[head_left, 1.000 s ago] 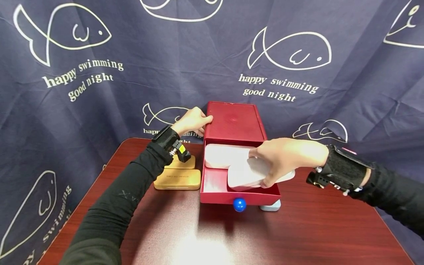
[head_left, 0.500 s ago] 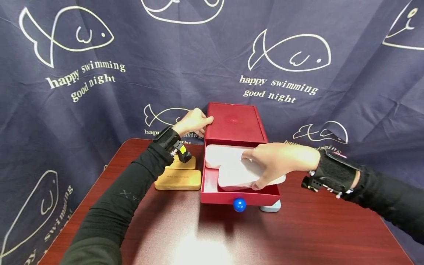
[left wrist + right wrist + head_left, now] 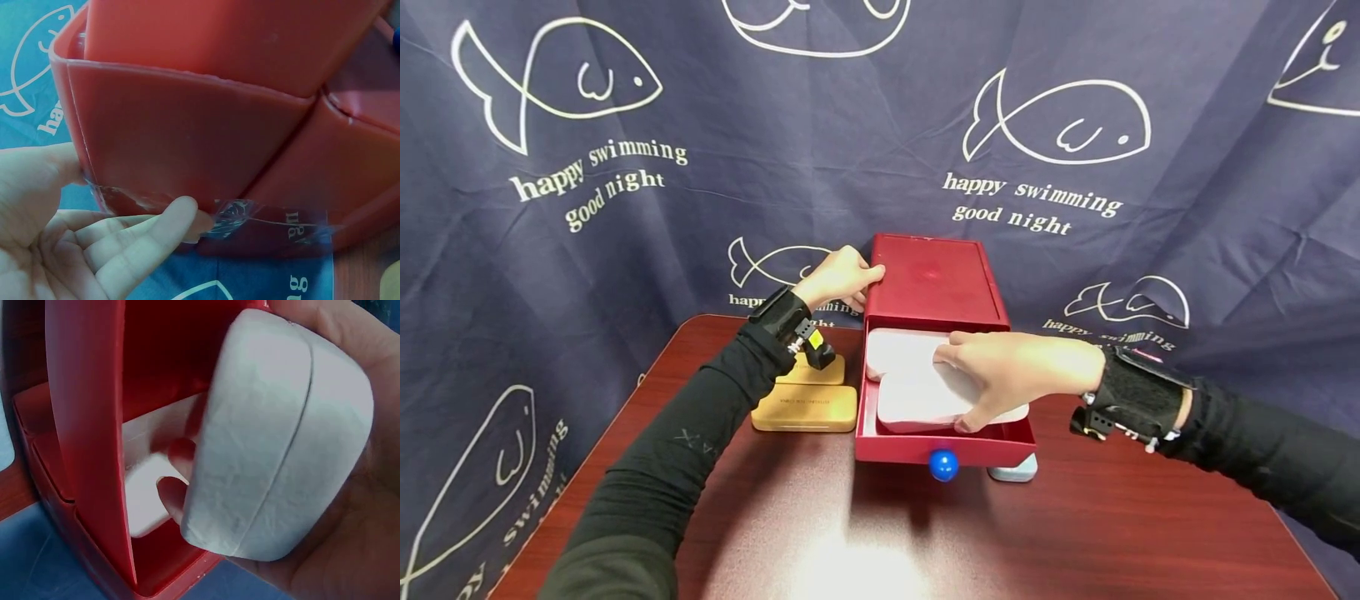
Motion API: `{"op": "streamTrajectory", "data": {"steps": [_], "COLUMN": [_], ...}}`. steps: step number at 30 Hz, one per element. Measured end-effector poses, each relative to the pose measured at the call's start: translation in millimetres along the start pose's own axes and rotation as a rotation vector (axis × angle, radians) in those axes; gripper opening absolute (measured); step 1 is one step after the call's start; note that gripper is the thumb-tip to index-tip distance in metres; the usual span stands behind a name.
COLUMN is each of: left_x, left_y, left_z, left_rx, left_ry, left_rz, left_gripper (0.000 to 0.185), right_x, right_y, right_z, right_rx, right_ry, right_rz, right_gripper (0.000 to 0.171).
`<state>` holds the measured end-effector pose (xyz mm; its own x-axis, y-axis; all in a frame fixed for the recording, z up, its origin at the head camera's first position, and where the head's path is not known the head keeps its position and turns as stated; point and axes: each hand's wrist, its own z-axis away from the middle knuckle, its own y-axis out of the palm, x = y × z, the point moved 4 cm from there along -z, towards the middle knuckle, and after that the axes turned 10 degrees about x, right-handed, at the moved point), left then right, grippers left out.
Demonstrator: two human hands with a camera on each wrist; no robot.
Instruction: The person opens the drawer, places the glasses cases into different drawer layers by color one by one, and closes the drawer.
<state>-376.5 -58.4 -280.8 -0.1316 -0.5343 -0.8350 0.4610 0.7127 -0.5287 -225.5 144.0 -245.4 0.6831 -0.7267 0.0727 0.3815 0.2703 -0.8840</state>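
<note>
Right hand (image 3: 1022, 367) grips a white case (image 3: 925, 400) in curled fingers, low in the open red drawer (image 3: 940, 450) beside another; left hand (image 3: 838, 275), fingers relaxed, steadies the box (image 3: 932, 279) on the table (image 3: 1075, 533)

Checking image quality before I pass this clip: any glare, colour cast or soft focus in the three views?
Head view: sharp, with a bright glare patch on the table before the red drawer box. Left wrist view: bluish cast, the left hand close and soft. Right wrist view: the white case fills the frame, its texture clear, while the right hand lies in shadow.
</note>
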Motion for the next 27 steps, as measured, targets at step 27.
{"op": "streamTrajectory", "data": {"steps": [27], "left_x": [3.8], "left_y": [-0.1], "left_z": [-5.1], "left_rx": [-0.009], "left_ry": [0.004], "left_rz": [-0.017], "left_gripper": [0.038], "right_x": [14.4], "right_y": [-2.6], "right_z": [-9.8], "right_rx": [-0.008], "right_ry": [0.032], "right_rz": [0.091], "right_gripper": [0.047]}}
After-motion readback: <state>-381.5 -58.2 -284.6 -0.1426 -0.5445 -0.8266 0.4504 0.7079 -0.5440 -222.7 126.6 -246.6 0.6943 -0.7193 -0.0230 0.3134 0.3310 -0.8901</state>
